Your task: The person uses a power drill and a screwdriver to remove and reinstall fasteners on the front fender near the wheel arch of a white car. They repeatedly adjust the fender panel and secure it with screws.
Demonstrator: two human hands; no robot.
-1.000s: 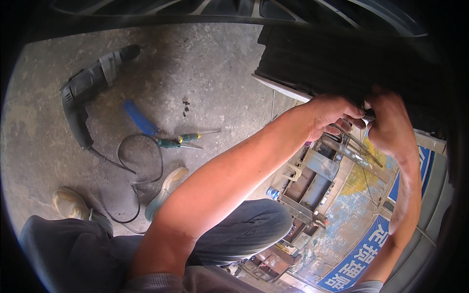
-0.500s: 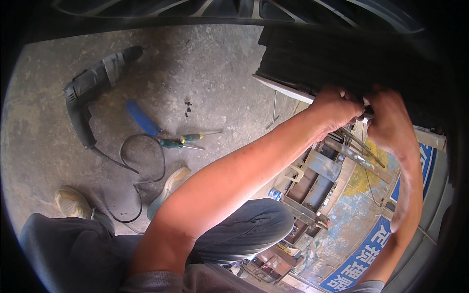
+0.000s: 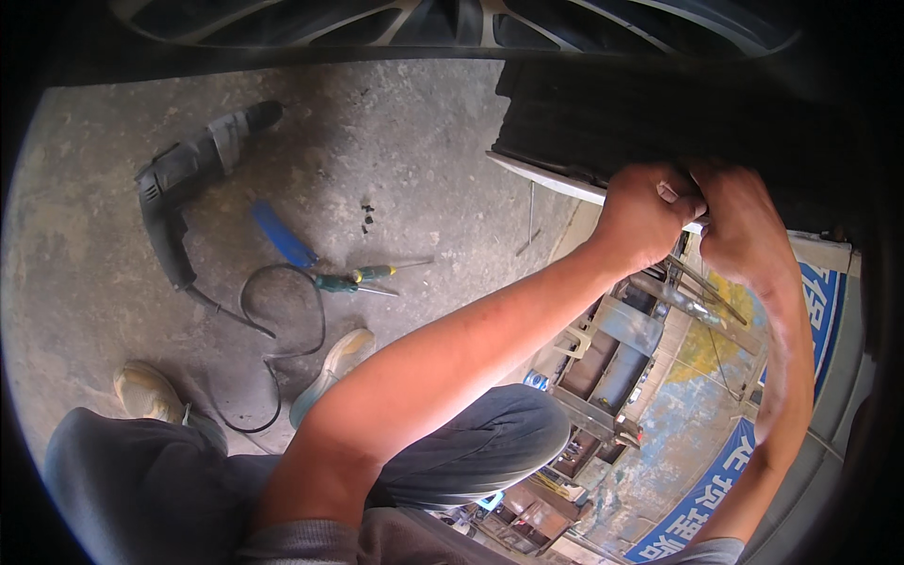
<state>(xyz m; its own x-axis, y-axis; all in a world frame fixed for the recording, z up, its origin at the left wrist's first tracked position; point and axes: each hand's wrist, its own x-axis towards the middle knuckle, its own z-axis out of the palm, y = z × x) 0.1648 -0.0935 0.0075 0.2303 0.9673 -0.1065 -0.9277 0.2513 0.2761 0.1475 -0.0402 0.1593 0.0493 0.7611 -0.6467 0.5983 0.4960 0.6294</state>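
A dark panel (image 3: 603, 113) with a thin white edge (image 3: 551, 179) hangs at the upper right, below a spoked car wheel (image 3: 443, 24). Side by side at its lower edge are both my hands, almost touching. My left hand (image 3: 645, 212) is closed, its thumb bent over against the curled fingers. My right hand (image 3: 744, 221) is closed too, with its fingertips turned in toward the left thumb. Whatever lies between the fingers of either hand is hidden or too small to name.
On the concrete floor at the left lie a power drill (image 3: 188, 169) with its cord (image 3: 273, 356), a blue curved piece (image 3: 282, 234), two screwdrivers (image 3: 375, 272) and small black bits (image 3: 367, 217). A tool cart (image 3: 603, 353) and a blue sign (image 3: 697, 499) stand at the right.
My right hand has moved a little left and curled closer to my left hand, covering more of the edge. My left thumb has shifted slightly. The view has tilted slightly.
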